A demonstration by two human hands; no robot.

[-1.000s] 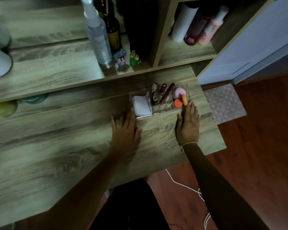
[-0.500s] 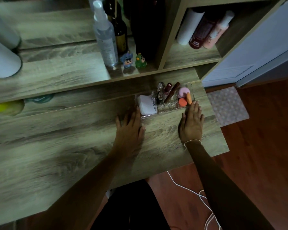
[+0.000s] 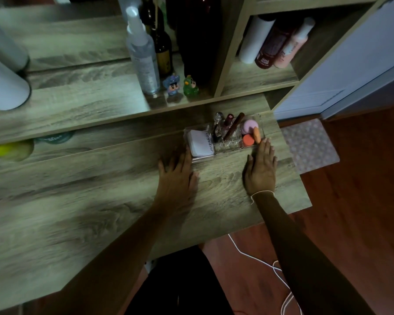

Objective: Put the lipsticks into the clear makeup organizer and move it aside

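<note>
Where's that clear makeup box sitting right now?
The clear organizer sits at the desk's far right, just beyond the fingertips of the left hand and right hand.

On the raised shelf behind the desk, a clear spray bottle stands just left of a dark glass bottle, with two small figurines, one blue and one green, at the shelf's front edge. A white cylinder lies near the shelf's left end. In the open cubby to the right, a white tube, a dark red bottle and a pink bottle lean together; a patterned mat lies on the red-brown floor past the desk's right edge.
</note>
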